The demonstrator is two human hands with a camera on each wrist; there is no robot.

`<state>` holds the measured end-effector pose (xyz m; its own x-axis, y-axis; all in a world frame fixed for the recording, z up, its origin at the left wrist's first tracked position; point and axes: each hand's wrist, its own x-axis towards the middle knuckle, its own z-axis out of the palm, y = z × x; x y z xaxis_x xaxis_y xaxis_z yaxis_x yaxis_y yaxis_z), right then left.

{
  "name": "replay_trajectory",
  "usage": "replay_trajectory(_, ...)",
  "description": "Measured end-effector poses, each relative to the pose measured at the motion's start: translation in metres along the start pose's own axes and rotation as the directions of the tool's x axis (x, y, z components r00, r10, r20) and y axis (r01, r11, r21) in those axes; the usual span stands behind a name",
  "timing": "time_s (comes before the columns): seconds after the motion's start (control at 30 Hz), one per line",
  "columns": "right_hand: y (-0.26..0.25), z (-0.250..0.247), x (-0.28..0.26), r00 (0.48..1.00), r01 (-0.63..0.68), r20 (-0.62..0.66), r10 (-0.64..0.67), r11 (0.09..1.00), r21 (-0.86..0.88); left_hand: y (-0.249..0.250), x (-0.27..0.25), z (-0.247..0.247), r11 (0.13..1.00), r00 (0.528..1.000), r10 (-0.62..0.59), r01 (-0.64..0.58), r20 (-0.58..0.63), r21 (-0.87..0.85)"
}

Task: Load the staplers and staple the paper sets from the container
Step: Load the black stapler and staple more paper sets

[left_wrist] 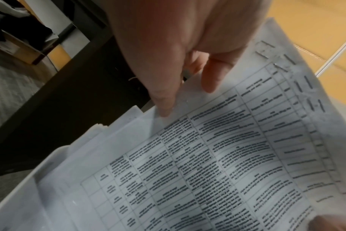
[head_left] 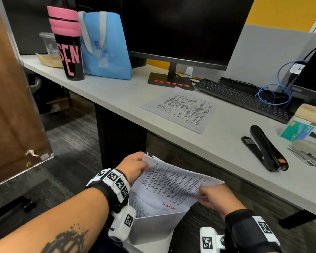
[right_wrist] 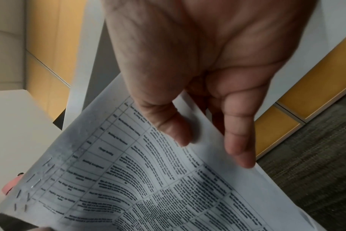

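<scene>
A printed paper set [head_left: 173, 181] is held over my lap, partly out of a white container [head_left: 150, 227] with more sheets inside. My left hand [head_left: 135, 167] pinches its upper left corner; my right hand [head_left: 213, 196] pinches the right edge. In the left wrist view the left hand's thumb [left_wrist: 164, 103] lies on the paper set [left_wrist: 207, 156]. The right wrist view shows the right hand's thumb [right_wrist: 174, 132] on top of the paper set [right_wrist: 148, 179] and a finger under its edge. A black stapler [head_left: 266, 148] lies shut on the desk [head_left: 128, 99], and a second paper set [head_left: 181, 110] lies flat there.
A green staple box [head_left: 297, 132] and a second, pale stapler [head_left: 310, 154] sit at the desk's right edge. A keyboard [head_left: 244, 99], monitor stand [head_left: 170, 81], blue bag [head_left: 106, 46] and black-and-pink tumbler [head_left: 69, 52] stand further back.
</scene>
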<state>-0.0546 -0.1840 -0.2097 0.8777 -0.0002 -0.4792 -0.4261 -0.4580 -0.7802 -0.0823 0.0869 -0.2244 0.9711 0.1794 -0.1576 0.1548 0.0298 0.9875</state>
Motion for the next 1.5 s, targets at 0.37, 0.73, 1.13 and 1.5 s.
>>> replay_trajectory(0.37, 0.002, 0.015, -0.009, 0.992, 0.118, 0.072, -0.104, 0.964, -0.237, -0.020, 0.002, -0.012, 0.986, 0.976, -0.046, 0.079, -0.214, 0.149)
replay_trajectory(0.73, -0.029, -0.015, -0.028, 0.938, 0.318, 0.024, -0.345, 0.833, -0.452, -0.010, 0.004, -0.004, 0.905, 0.993, 0.120, -0.110, 0.000, 0.411)
replay_trajectory(1.13, -0.025, -0.018, -0.019, 0.969, 0.244, 0.112, -0.219, 0.795, -0.556, -0.016, 0.017, 0.006, 0.933, 0.997, -0.039, 0.057, -0.059, 0.355)
replay_trajectory(1.5, -0.018, 0.005, -0.020, 0.923, 0.366, 0.083, -0.375, 0.794, -0.485, -0.051, 0.005, -0.018, 0.955, 0.980, -0.076, 0.125, -0.185, 0.269)
